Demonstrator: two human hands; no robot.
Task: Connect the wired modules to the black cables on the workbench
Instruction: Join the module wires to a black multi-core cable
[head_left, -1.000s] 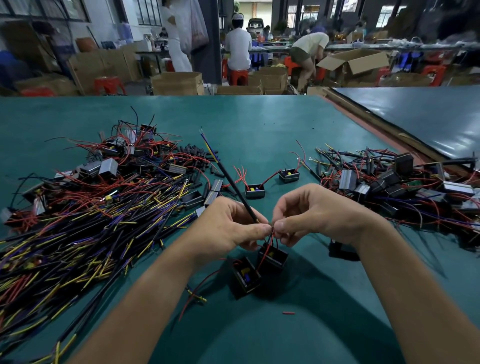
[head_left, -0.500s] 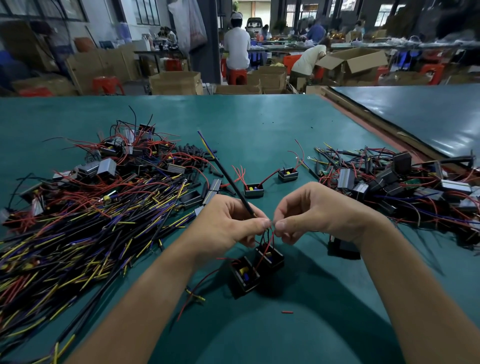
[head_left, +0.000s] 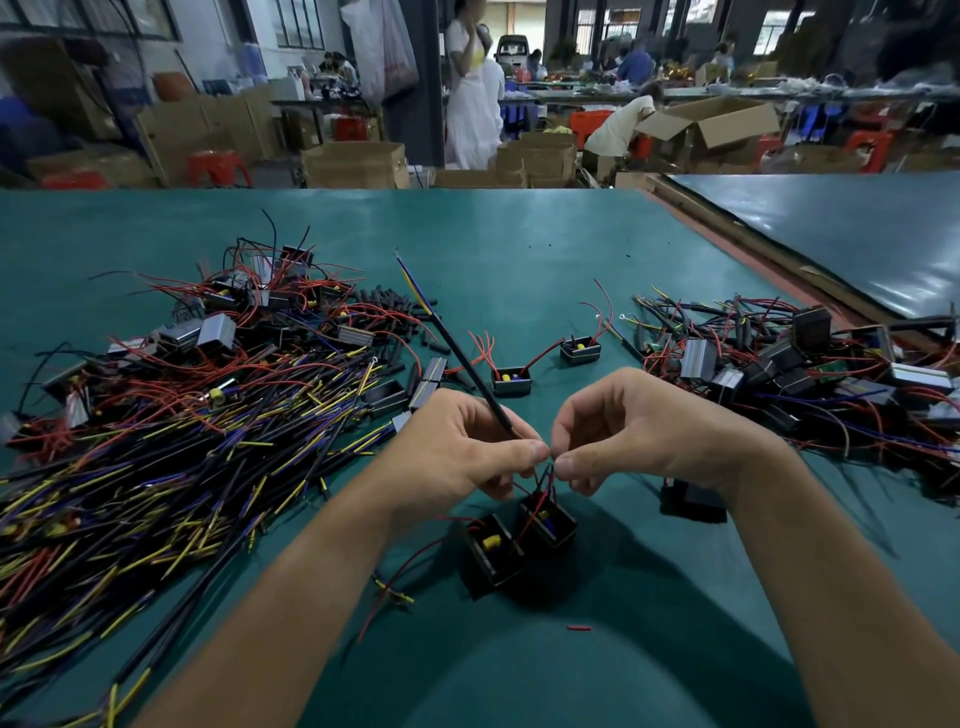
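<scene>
My left hand (head_left: 467, 447) pinches a black cable (head_left: 457, 353) that slants up and away, its far end showing yellow and purple cores. My right hand (head_left: 639, 431) pinches thin wire ends right against the left fingertips, at the centre. Red and black leads run down from that pinch to a small black module (head_left: 550, 522) hanging tilted just below the hands. A second black module (head_left: 493, 551) with a yellow part inside lies beside it on the green workbench (head_left: 519, 260).
A big heap of black cables (head_left: 156, 457) with yellow and purple tips covers the left. Wired modules pile up at the right (head_left: 805, 364). Two loose modules (head_left: 511, 382) lie beyond the hands, with a black box (head_left: 693, 501) under my right wrist. People and cardboard boxes stand beyond the bench.
Both hands stay pinched together at the same spot; the fingertips have shifted slightly on the wire ends. A person in white has walked into the background.
</scene>
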